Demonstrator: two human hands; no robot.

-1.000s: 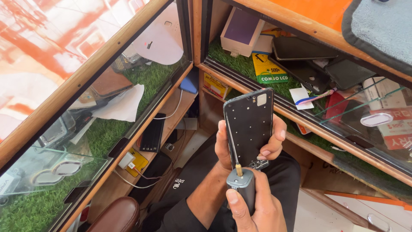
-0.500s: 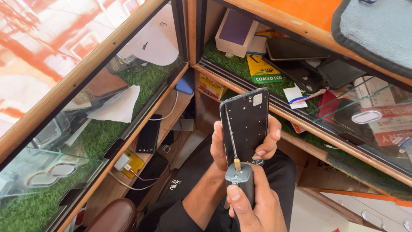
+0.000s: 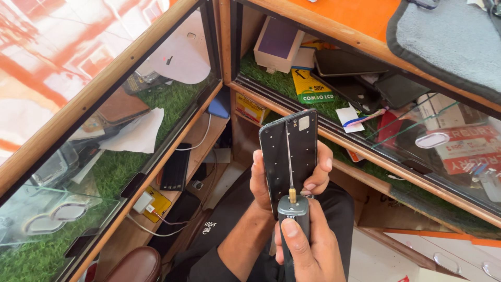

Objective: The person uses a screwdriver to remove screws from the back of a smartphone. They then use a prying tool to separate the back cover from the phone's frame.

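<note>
Left hand [image 3: 271,175] grips the black rectangular phone frame w/ back cover off [image 3: 290,156] upright, mid-air over the lap, fingers wrapped round both long edges. Right hand [image 3: 308,248] is clenched round the grey cylindrical electric screwdriver [image 3: 293,219], thumb on its body; the thin bit runs up the frame's middle, tip near the top edge by the square camera cutout.

Progress, judging: cover's already off and internals look exposed; whether any screws are out I can't tell.

Room: tight. Glass-fronted wooden display case [image 3: 365,151] sits just behind the frame's top, another case edge to the left; open space only toward the lap.
</note>
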